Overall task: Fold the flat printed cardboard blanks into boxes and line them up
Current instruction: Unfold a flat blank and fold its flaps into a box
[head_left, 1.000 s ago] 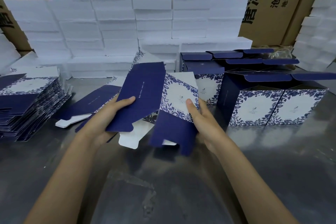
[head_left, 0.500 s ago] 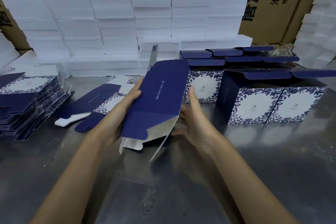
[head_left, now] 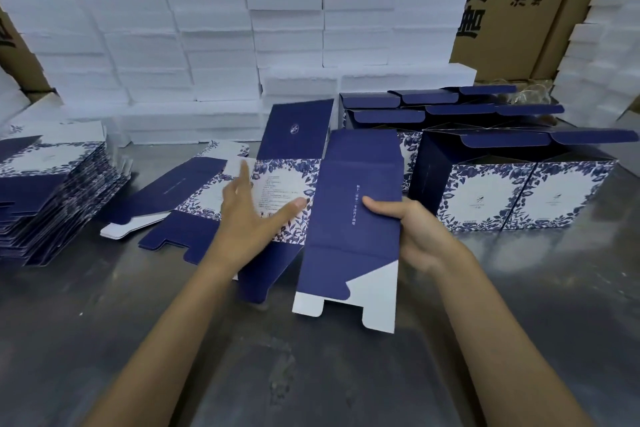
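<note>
Blank (head_left: 356, 218), navy panels, floral print, half-opened

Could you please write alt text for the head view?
A person's right hand grips a half-opened blue blank while the left hand lies open against it. Folded boxes stand at right, a blank stack at left.

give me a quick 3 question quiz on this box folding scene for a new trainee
1. True or false: the right hand grips the cardboard blank.
2. Where does the stack of flat blanks lie? A) left of the hands B) on the folded boxes C) on the foam
3. Fill in: the left hand is ____, fingers spread.

Key: 1 true; 2 A; 3 open
</note>
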`<move>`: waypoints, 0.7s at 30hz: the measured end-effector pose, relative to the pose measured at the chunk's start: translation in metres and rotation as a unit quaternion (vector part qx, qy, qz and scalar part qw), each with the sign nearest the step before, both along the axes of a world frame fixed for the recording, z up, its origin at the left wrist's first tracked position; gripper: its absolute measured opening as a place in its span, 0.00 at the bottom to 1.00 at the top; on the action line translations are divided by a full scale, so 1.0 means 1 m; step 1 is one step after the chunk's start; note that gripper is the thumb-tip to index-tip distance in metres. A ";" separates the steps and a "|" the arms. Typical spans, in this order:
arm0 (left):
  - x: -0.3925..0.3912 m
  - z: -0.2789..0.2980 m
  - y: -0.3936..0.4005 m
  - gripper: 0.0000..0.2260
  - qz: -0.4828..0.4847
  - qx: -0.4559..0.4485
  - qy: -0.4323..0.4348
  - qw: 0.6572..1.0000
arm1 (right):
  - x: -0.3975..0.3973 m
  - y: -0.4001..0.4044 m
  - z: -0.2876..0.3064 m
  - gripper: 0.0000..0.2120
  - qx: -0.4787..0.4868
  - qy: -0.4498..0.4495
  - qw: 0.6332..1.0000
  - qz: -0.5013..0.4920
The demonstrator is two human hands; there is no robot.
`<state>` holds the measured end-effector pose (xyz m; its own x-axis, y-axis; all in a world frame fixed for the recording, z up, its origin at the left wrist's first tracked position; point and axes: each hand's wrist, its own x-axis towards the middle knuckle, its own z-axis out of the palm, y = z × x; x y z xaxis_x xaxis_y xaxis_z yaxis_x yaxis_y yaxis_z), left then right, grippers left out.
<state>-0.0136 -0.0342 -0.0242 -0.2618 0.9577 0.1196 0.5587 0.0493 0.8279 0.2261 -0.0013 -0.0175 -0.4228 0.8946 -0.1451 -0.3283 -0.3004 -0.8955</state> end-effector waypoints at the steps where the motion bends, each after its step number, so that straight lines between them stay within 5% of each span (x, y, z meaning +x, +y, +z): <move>1: -0.004 0.005 -0.002 0.53 0.013 -0.012 -0.053 0.998 | 0.004 0.001 0.000 0.14 0.010 -0.001 1.000 0.005; 6: -0.019 0.006 -0.003 0.17 -0.007 0.024 -0.235 0.972 | 0.008 0.002 0.000 0.09 0.021 -0.010 1.000 0.009; 9: -0.018 0.006 -0.003 0.14 0.001 0.080 -0.220 0.972 | 0.000 0.003 0.003 0.20 0.008 -0.022 0.997 -0.076; 14: -0.013 0.008 -0.005 0.16 -0.005 0.079 -0.181 0.980 | 0.000 0.009 0.001 0.17 0.080 -0.101 0.972 -0.196; 21: -0.022 0.010 -0.001 0.19 0.099 0.158 -0.147 0.971 | 0.004 0.007 0.000 0.17 0.095 -0.128 0.985 -0.072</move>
